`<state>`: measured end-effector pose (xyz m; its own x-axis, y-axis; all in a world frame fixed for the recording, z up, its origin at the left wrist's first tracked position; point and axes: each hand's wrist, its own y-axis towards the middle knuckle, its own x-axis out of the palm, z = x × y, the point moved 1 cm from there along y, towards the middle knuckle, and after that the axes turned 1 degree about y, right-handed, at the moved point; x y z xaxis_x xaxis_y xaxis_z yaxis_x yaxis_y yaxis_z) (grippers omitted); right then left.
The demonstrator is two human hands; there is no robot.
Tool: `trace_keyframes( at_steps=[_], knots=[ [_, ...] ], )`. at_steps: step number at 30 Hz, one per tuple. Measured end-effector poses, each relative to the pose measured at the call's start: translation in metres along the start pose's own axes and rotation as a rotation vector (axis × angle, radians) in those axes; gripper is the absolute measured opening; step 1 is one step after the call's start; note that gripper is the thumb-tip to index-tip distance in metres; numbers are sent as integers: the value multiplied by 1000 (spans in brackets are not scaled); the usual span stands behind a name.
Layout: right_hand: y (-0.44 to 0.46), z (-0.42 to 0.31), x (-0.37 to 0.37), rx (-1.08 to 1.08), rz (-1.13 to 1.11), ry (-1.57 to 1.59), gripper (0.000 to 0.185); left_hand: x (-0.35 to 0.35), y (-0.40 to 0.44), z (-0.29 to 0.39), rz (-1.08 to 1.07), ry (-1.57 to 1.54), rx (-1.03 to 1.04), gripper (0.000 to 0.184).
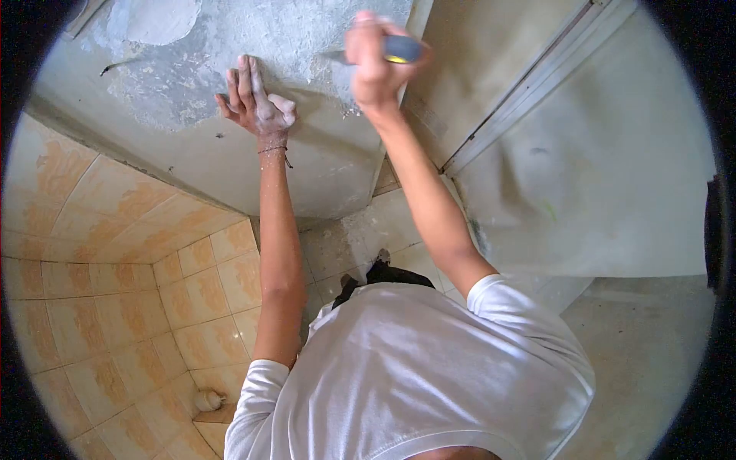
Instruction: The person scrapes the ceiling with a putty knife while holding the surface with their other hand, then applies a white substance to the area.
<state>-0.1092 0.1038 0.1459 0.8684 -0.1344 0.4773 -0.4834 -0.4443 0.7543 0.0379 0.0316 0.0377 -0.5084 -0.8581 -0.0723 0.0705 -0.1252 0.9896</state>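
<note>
Powdery and pale with dust, my left hand (pixel 257 106) lies against the scraped wall (pixel 184 84), its fingers spread and nothing held. My right hand (pixel 373 65) is closed round the dark handle of a scraper (pixel 402 49), which has a yellow mark. The scraper's thin blade points left, close to the wall's rough patch; motion blurs the hand, and whether the blade touches is unclear. Grey-white, patchy plaster surrounds both hands, with a smoother light patch (pixel 162 19) at the upper left.
Orange-patterned tiles (pixel 100 199) cover the wall at left, with a small round fixture (pixel 208 400) low down. A door frame (pixel 529 88) stands at right beside a pale panel (pixel 583 169). Floor tiles (pixel 330 249) show below the wall, near my feet.
</note>
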Motion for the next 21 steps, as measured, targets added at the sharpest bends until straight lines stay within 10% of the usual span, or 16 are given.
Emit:
trace_keyframes(
  at_steps=[6,9,15,21],
  knots=[
    [-24,-6,4,-96,-132,-283,38,2,0,-1,25,32,11,85],
    [2,-32,3,62,44,163,39,3,-1,-1,8,29,-27,80],
    [-9,7,-2,-412,-20,-217,43,1,0,-2,-14,49,-15,79],
    [-7,-23,2,-238,-16,-35,44,1,0,-2,9,22,-8,80]
  ],
)
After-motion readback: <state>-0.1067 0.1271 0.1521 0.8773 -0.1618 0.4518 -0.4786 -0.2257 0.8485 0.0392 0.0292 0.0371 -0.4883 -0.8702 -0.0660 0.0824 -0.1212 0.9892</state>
